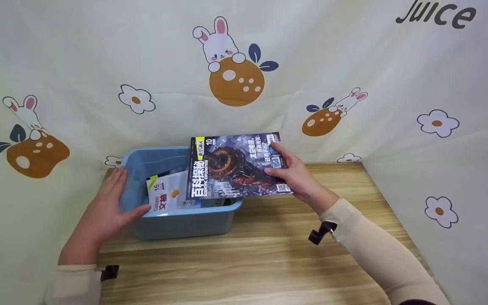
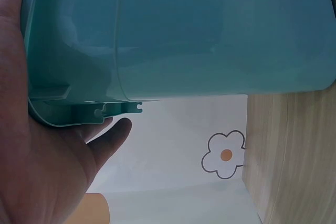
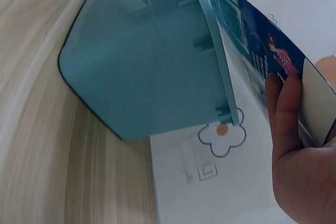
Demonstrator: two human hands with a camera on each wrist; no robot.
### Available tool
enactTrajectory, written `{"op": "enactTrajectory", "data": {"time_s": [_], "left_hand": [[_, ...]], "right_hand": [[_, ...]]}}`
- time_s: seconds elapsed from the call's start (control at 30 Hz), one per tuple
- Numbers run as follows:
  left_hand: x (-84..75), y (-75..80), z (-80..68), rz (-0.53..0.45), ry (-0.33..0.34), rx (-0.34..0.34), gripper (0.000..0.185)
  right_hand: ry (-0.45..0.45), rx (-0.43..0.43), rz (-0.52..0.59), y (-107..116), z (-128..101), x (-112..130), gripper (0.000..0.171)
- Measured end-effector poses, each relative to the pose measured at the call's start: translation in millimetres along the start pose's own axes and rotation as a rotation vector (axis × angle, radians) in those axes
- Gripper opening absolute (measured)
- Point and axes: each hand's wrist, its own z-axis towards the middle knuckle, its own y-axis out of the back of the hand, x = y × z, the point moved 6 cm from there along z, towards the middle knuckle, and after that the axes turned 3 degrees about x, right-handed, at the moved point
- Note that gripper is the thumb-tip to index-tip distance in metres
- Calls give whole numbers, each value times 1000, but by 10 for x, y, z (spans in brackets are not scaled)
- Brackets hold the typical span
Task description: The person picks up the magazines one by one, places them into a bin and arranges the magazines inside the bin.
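A blue plastic bin (image 1: 180, 222) stands on the table, and my left hand (image 1: 104, 207) holds its left front corner, thumb over the front rim. In the left wrist view the fingers of that hand (image 2: 47, 166) reach down outside the rim. My right hand (image 1: 299, 178) grips a dark magazine (image 1: 235, 169) by its right side, thumb on the cover. Several fingers press its blue back cover (image 3: 252, 40) in the right wrist view. The magazine hangs over the bin's right half, hiding that part. Inside the bin lies a white magazine (image 1: 165, 192) with red lettering.
A wood-grain table (image 1: 261, 254) lies under the bin. Pale cloth (image 1: 163, 63) printed with rabbits, oranges and flowers hangs behind and at both sides. The bin stands close to the back cloth.
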Motion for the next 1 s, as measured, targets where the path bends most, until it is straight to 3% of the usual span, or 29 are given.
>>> {"op": "enactTrajectory", "data": {"time_s": [0.37, 0.6, 1.0], "left_hand": [[-3, -22, 12, 4, 32, 6, 126], [-8, -4, 8, -1, 28, 0, 126], [-12, 7, 16, -4, 30, 18, 127]], "right_hand": [[0, 6, -33, -354, 94, -27, 94], [51, 31, -52, -616, 151, 21, 94], [57, 43, -85, -958, 207, 20, 96]]}}
